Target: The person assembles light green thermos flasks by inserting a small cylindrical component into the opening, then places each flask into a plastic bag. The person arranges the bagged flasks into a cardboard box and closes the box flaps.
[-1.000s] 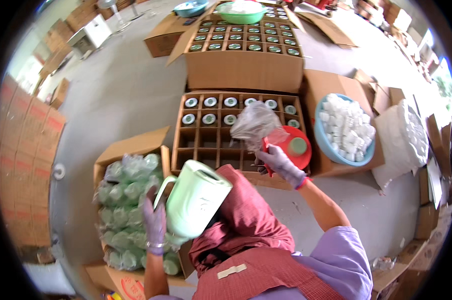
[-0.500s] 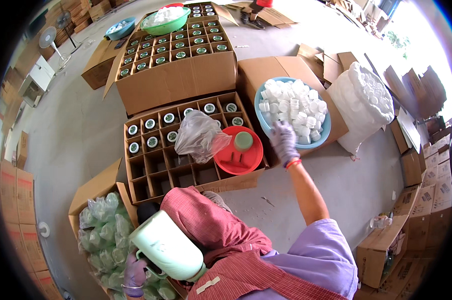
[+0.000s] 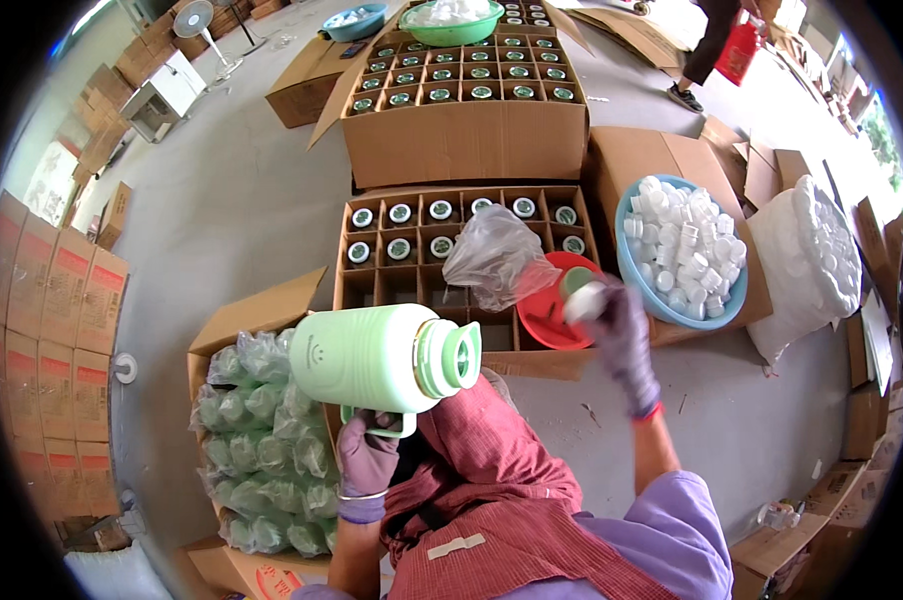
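Note:
My left hand (image 3: 367, 455), in a grey-purple glove, grips the handle of a pale green thermos jug (image 3: 357, 350). The jug lies tilted on its side over my lap, with its open-looking mouth pointing right. My gloved right hand (image 3: 624, 345), blurred by motion, is closed on a white plastic cap (image 3: 584, 302). It is just right of a shallow red basin (image 3: 542, 325) that holds a round green lid (image 3: 576, 280). A blue basin (image 3: 697, 322) heaped with white caps stands further right. Beside the red basin, a crumpled clear plastic bag (image 3: 500, 258) rests on the divided carton (image 3: 532, 367).
Green items in clear bags (image 3: 272, 440) fill an open carton at left. Beyond, another divided carton (image 3: 467, 145) holds rows of white-rimmed tops. A white sack (image 3: 797, 270) stands far right. Another person's leg (image 3: 707, 55) shows at the back, near a red bag (image 3: 740, 45).
My right hand has left the blue basin with a white cap and moved toward the red basin. My left hand has raised and turned the jug, its mouth now rightward. The view has shifted.

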`<state>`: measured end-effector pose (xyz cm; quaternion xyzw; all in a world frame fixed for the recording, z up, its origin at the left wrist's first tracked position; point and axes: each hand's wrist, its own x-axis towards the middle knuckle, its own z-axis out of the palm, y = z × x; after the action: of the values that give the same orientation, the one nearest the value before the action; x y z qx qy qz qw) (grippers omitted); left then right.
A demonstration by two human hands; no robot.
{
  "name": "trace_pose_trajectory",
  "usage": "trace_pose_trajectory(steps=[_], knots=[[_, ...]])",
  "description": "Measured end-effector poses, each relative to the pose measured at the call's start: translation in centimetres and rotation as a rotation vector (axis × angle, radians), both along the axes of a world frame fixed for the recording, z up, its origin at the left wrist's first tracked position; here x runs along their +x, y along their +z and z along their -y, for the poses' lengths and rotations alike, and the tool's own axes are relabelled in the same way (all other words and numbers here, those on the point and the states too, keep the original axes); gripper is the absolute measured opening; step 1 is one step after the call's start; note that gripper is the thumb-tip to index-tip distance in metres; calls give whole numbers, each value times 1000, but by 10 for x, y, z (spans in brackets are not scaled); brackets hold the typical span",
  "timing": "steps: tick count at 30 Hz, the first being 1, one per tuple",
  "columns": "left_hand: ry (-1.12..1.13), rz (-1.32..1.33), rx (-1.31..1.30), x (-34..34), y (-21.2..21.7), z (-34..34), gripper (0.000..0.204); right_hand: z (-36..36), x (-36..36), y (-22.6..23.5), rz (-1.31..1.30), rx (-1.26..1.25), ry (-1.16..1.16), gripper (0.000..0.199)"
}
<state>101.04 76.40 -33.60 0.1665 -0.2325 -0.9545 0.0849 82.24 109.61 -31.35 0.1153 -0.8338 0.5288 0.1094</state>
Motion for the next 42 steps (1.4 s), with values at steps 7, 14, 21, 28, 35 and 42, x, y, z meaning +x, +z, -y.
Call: trace_pose_trajectory(steps=[7,14,21,28,35,42], knots=[[38,50,-74,4,16,-13,39,125,51,34,-215,-98,238,78],[83,66,-237,7,22,-17,33,159,53,50,-236,-124,321,45],[148,181,-263,-19,15,-7,25,133,13,-43,366,-752,625,54],[97,88,-160,-33,22,6,21,-24,-128,-207,282,951,-242,89],[96,35,-15,-25,20,12,24,-27,-129,-149,205,929,-95,76],[-63,73,-68,-27,26,18,23,72,0,12,-618,95,633,72]])
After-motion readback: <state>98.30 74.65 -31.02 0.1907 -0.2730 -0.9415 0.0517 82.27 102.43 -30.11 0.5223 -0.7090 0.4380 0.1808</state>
